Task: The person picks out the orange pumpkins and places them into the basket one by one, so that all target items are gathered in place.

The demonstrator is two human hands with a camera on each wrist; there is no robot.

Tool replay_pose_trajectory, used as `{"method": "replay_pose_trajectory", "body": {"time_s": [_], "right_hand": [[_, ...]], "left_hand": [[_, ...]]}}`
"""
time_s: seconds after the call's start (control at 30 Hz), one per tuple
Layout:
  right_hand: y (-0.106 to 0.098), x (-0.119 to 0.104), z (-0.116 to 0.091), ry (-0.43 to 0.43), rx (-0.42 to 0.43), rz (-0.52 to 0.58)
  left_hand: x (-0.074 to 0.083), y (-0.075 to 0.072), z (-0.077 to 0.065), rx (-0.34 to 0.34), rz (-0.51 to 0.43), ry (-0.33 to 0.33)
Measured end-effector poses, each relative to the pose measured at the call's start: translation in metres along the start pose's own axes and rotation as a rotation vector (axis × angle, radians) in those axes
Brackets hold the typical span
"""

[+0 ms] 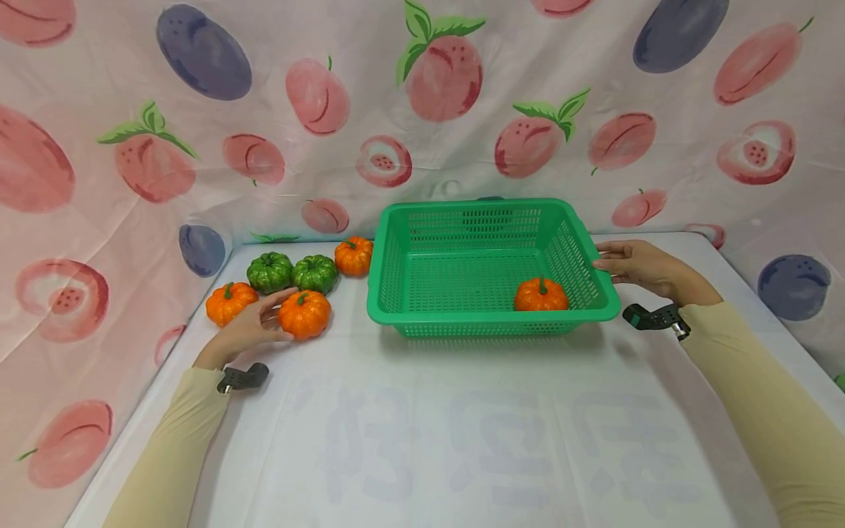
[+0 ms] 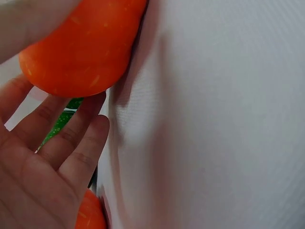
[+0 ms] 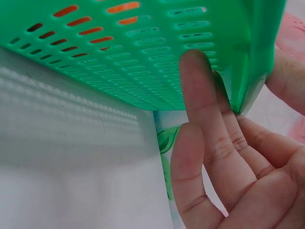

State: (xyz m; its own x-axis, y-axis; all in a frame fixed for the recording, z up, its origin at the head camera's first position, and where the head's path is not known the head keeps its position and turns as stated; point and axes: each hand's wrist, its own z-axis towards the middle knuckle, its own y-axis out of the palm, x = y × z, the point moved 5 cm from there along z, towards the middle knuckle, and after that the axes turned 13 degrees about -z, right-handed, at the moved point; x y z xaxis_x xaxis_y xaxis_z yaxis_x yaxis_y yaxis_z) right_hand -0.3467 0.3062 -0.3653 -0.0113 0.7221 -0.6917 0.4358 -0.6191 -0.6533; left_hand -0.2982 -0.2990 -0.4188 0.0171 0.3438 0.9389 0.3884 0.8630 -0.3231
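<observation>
My left hand [image 1: 251, 326] is beside the nearest small orange pumpkin [image 1: 304, 314] on the left of the table. In the left wrist view its fairly straight fingers [image 2: 78, 136] reach under the pumpkin's side, the thumb across from them; whether they press on it I cannot tell. My right hand [image 1: 643, 270] holds the right rim of a green plastic basket [image 1: 462, 317], thumb over the edge. In the right wrist view its fingers [image 3: 200, 90] lie against the slotted outer wall. Inside the basket, near the front right, sits another orange pumpkin [image 1: 541, 295].
Two green pumpkins [image 1: 271, 272] stand behind the left hand. One orange pumpkin [image 1: 230, 303] lies left of it, and another [image 1: 354, 256] sits close to the basket's left side. A white cloth [image 1: 422, 425] covers the table; a fruit-printed curtain [image 1: 277, 95] hangs behind.
</observation>
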Motion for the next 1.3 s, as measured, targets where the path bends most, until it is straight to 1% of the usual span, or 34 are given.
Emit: {"method": "replay_pose_trajectory", "body": {"time_s": [0.1,0.27,0.43,0.63,0.87,1.07,1.3], "right_hand": [[0.0000,0.0000,-0.0003,-0.003,-0.002,0.007],[0.0001,0.0003,-0.0003,-0.010,-0.001,0.012],[0.0003,-0.0001,-0.0004,-0.008,0.001,0.011],[0.0008,0.0003,-0.0004,-0.009,0.002,0.019],[0.0011,0.0009,-0.0007,-0.016,-0.003,0.049],[0.0010,0.0009,-0.0009,-0.015,-0.001,0.044],[0.0007,0.0009,-0.0006,-0.022,-0.004,0.052]], "left_hand": [[-0.0012,-0.0007,0.0003,0.005,0.000,0.004],[-0.0010,-0.0010,-0.0006,0.022,0.025,0.010],[-0.0043,-0.0014,0.0003,0.040,0.042,0.014],[-0.0060,-0.0008,0.0017,0.056,0.054,0.008],[-0.0060,0.0000,0.0017,0.066,0.037,0.001],[-0.0039,0.0002,0.0000,0.076,0.036,0.007],[-0.0023,0.0014,-0.0010,0.067,-0.012,0.000]]}}
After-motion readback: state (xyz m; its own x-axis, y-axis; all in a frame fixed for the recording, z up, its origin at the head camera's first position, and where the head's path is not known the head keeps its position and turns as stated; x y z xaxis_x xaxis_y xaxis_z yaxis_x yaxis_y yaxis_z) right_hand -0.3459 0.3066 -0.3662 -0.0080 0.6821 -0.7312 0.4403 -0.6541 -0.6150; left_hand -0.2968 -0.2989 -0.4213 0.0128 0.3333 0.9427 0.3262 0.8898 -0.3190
